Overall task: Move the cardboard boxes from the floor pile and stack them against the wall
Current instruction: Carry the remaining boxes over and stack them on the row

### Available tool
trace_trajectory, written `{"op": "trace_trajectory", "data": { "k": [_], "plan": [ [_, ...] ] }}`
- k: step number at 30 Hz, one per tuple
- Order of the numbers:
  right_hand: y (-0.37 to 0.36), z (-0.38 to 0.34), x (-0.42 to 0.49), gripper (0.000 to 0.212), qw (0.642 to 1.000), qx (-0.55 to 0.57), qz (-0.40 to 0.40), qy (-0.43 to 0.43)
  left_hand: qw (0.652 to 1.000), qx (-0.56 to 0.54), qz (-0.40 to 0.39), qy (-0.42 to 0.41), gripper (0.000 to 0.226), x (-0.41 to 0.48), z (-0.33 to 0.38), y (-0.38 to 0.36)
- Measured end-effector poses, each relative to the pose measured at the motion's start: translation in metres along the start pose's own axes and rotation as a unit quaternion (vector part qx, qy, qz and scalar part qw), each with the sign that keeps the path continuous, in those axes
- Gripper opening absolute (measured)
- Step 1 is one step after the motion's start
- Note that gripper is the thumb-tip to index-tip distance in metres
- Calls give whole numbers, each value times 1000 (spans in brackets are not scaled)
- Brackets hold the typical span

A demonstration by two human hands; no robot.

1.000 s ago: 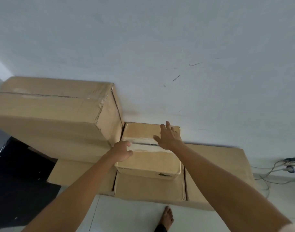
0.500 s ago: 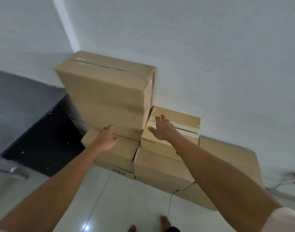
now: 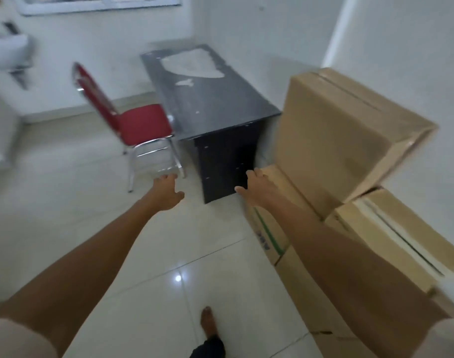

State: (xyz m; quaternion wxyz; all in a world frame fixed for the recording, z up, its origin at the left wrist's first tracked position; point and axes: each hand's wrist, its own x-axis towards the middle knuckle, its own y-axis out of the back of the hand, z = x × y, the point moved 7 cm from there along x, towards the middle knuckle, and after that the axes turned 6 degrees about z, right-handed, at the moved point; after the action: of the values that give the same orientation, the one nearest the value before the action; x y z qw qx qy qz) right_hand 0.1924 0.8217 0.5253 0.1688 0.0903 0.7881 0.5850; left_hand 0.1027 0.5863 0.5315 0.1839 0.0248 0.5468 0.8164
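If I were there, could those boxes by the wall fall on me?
Maybe. The big box sits up high, and a bump from the right hand close by might tip it. The bare foot is on shiny floor, so a slip or a falling box could hurt. The red chair is near the left hand.

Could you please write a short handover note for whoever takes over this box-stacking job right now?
Left hand: open, empty, held out over the floor tiles.
Right hand: open, empty, at the corner of the bottom box; whether it touches is unclear.
Boxes: the large box and the small taped box sit on the bottom row against the wall, beside the black desk.
Done: these boxes are stacked.
Left: the floor pile is out of view; check it and bring over any boxes that remain.
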Motion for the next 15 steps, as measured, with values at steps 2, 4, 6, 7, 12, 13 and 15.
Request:
{"op": "trace_trajectory", "data": {
  "k": [2, 4, 6, 7, 12, 13, 15],
  "plan": [
    [-18, -57, -8, 70, 998, -10, -25, 54, 998, 1, 26, 50, 66, -34, -54, 24],
    [-35, -119, -18, 72, 992, -21, -44, 119, 993, -1, 47, 112, 66, -72, -112, 43],
    [-47, -182, -30, 71, 982, -23, -57, 180, 983, -10, 68, 171, 66, -114, -167, 59],
    [-54, -215, -37, 71, 975, -23, -62, 210, 977, -15, 80, 197, 66, -135, -195, 67],
    [-101, -377, -89, 68, 935, -35, -91, 340, 938, -37, 116, 323, 65, -242, -328, 93],
    [-114, -407, -101, 69, 926, -43, -100, 361, 931, -42, 121, 342, 65, -263, -353, 96],
    [-141, -465, -128, 70, 909, -61, -117, 396, 916, -52, 127, 376, 66, -306, -401, 104]
  ]
}}
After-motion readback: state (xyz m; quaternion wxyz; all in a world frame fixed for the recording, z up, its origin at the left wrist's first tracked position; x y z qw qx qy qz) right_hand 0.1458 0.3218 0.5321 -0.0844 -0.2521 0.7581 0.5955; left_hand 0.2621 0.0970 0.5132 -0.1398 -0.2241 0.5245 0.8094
